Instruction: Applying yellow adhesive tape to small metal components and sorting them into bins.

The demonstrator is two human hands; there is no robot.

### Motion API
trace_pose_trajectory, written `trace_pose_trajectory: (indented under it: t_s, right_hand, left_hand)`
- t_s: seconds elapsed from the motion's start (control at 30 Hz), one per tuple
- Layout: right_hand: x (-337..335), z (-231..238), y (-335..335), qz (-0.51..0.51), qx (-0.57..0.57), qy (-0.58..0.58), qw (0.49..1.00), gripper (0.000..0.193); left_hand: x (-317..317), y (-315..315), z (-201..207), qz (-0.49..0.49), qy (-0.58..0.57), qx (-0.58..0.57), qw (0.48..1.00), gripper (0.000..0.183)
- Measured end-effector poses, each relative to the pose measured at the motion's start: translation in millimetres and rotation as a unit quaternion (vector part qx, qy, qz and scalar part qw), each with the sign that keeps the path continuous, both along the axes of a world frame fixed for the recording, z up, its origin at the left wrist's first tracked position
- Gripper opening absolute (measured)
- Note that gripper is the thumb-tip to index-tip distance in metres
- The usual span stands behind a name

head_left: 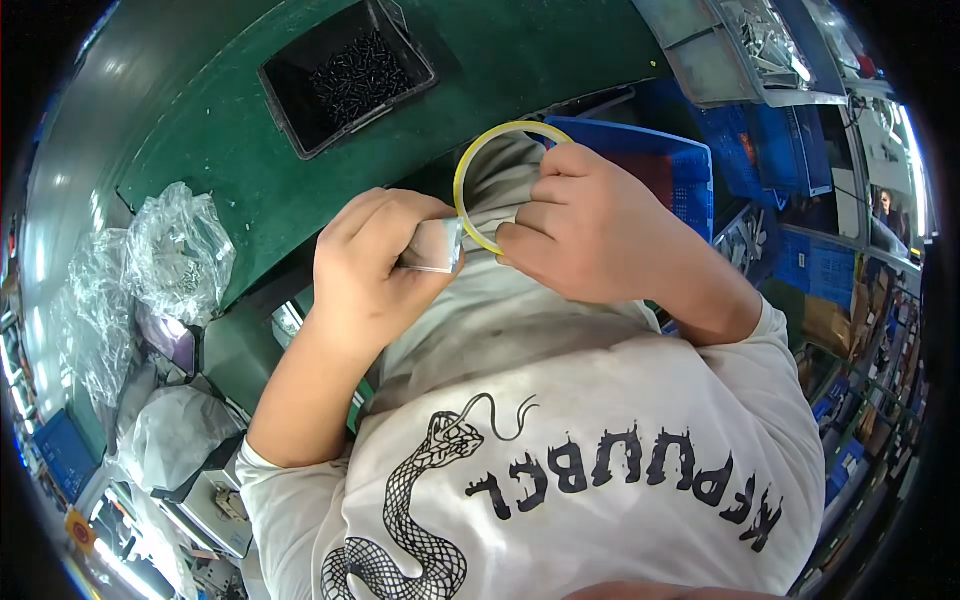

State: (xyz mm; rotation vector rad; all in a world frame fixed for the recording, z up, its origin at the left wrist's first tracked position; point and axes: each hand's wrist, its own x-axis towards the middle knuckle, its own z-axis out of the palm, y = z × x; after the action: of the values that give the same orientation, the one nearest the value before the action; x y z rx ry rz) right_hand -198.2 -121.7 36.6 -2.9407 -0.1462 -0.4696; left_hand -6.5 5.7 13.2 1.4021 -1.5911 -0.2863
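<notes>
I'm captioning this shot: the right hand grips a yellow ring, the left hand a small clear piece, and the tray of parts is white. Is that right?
Not quite: the tray is black, not white, as the head view shows. The right hand grips the yellow ring, the left hand the clear piece.

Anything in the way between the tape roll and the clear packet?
Nothing visible. The tape roll, in the right hand, has its left edge right beside the packet in the left hand; contact is unclear.

Black bin [290, 92] of dark parts [360, 78], clear plastic bag [180, 252] on green table [530, 55].
</notes>
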Motion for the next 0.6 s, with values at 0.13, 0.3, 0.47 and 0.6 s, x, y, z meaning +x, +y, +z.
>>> trace_pose_trajectory:
  t_s: [0.13,0.3,0.47,0.6]
  right_hand:
    - [0.6,-2.4,0.9,0.008,-0.014,0.005,1.000,0.015]
    - [1.9,-1.7,2.7,0.017,-0.019,0.013,1.000,0.014]
    - [2.4,-2.5,5.0,0.009,-0.012,0.009,1.000,0.014]
    - [3.6,2.8,4.1,-0.002,0.005,0.033,0.999,0.016]
  left_hand:
    - [1.7,-0.9,0.5,-0.001,-0.030,0.008,1.000,0.027]
    - [3.1,-2.2,-1.1,-0.014,-0.074,0.000,0.997,0.026]
    - [2.0,-2.4,-0.9,-0.010,-0.073,-0.026,0.997,0.027]
    - [0.6,-1.3,-4.3,-0.013,-0.055,-0.034,0.998,0.027]
